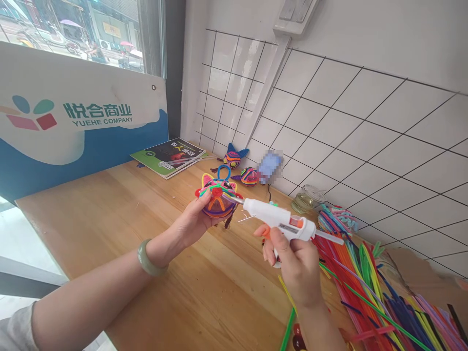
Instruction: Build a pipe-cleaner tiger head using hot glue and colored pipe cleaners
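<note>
My left hand (190,217), with a jade bangle (149,258) on its wrist, is closed around a colorful pipe-cleaner animal ornament (218,207). The ornament has pink ears edged in yellow, a red nose, a blue loop on top and a dark tassel below. My right hand (294,256) grips a white hot glue gun (272,214) by its handle, fingers around the orange trigger. A clear glue stick (331,237) pokes out of the gun's back end. The metal nozzle points left, at the ornament's right side; whether it touches I cannot tell.
Two similar ornaments (234,157) (249,176) and a blurred-out phone (269,166) lie by the tiled wall. A glass jar (308,199) stands at the back right. Loose pipe cleaners (365,287) cover the table's right side. Booklets (170,156) lie at the back left.
</note>
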{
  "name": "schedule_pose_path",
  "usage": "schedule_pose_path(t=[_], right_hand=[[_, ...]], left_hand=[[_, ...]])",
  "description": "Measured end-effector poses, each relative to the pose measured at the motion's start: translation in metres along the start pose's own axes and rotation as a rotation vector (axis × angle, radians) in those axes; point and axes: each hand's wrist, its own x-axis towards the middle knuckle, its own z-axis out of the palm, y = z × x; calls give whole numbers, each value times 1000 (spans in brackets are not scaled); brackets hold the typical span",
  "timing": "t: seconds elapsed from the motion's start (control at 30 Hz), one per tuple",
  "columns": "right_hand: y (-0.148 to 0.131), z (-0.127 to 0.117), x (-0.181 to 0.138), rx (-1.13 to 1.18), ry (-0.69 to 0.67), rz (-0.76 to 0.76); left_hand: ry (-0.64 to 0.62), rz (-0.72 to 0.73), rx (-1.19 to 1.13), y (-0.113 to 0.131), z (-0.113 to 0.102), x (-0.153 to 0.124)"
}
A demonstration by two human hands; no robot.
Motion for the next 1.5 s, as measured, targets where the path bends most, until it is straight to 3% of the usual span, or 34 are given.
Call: schedule_pose_path(t=[0.13,0.33,0.5,0.6,0.67,0.77,0.9,1.03,1.2,1.37,1.5], right_hand=[[2,-8,9,257,-9,62],[6,-23,18,379,-71,145],[24,-31,17,327,-368,361],[35,-24,12,110,-541,457],[41,-13,7,-80,-693,403],[47,6,1,-158,-678,329],[49,19,1,-352,-542,232],[58,-4,14,-630,-293,192],[87,-49,32,-933,2,295],[107,-58,31,-1020,9,340],[101,-63,32,-1020,16,308]], left_hand=[[-23,-6,29,2,2,0],[1,2,19,5,1,4],[139,116,13,22,-7,12],[209,203,4,38,-11,16],[240,241,-6,46,-13,18],[277,284,-18,50,-14,20],[277,256,-5,44,-13,20],[249,213,20,32,-11,18],[169,132,30,19,-4,12],[31,98,52,8,1,7],[6,53,80,3,2,4]])
